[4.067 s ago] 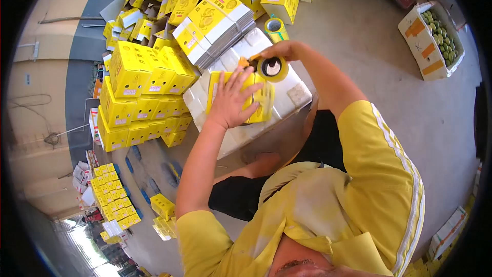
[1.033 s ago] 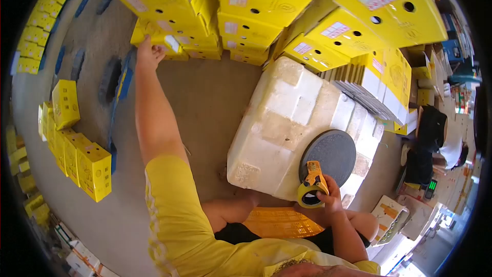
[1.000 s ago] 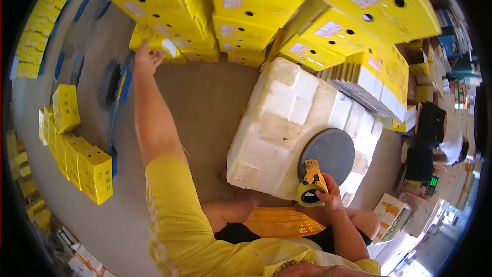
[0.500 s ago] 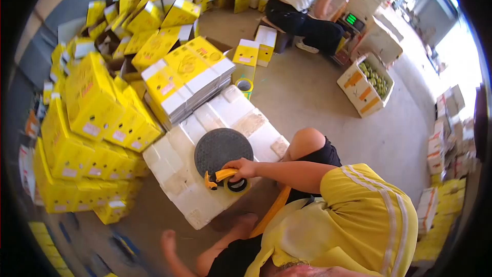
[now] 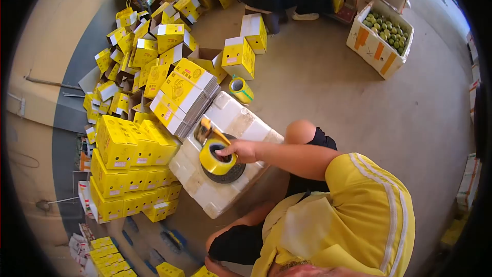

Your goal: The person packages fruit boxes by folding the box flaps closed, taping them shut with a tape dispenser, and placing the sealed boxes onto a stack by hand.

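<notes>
Yellow tape roll (image 5: 207, 161) and dispenser (image 5: 220, 135) have swung toward the bundled cartons (image 5: 185, 92), closed in the right hand (image 5: 243, 150) above the dark disc (image 5: 229, 176); the left hand's (image 5: 214, 266) openness and hold are unclear.

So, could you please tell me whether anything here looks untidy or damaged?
The loose cartons beyond the flat bundle lie jumbled at many angles, some gaping open, unlike the neat stack. The white foam block under the dark disc has brownish patches, so it looks stained. No spill shows.
</notes>
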The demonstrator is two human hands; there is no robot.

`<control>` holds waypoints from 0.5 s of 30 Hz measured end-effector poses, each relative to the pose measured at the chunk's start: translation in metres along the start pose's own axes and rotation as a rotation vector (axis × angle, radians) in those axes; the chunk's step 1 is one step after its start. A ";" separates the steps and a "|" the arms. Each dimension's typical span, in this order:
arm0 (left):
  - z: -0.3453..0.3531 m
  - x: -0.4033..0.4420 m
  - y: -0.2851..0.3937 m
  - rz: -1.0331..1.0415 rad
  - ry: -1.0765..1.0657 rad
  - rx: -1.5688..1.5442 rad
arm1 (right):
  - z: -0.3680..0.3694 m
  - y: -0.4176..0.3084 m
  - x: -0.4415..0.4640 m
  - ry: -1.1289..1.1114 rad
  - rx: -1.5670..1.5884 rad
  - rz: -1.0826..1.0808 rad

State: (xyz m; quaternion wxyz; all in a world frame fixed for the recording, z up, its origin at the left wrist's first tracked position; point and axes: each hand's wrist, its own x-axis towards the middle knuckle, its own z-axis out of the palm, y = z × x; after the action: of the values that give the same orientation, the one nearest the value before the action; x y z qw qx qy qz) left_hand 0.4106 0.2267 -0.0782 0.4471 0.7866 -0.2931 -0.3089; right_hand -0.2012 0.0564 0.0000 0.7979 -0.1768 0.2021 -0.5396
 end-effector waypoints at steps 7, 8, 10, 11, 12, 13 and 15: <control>0.080 -0.055 0.121 0.225 0.067 0.022 | -0.045 -0.062 -0.019 0.367 -0.037 -0.293; 0.092 -0.051 0.124 0.326 -0.006 0.142 | -0.041 -0.066 -0.030 0.414 0.070 -0.257; 0.122 -0.056 0.126 0.590 -0.108 0.535 | -0.039 -0.066 -0.038 0.472 0.203 -0.203; 0.139 -0.084 0.141 0.695 -0.121 0.823 | -0.035 -0.068 -0.042 0.497 0.252 -0.219; 0.158 -0.113 0.157 0.788 -0.136 1.112 | -0.030 -0.072 -0.046 0.522 0.297 -0.231; 0.168 -0.123 0.163 0.758 -0.119 1.112 | -0.034 -0.072 -0.041 0.530 0.282 -0.245; 0.178 -0.130 0.174 0.774 -0.141 1.179 | -0.035 -0.075 -0.040 0.567 0.201 -0.256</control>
State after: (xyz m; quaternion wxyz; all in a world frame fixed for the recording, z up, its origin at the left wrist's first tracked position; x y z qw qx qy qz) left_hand 0.1625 0.1554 0.0320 0.0043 0.7150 -0.6983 0.0323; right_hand -0.2923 0.0650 0.0133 0.6490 0.0362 0.3380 -0.6806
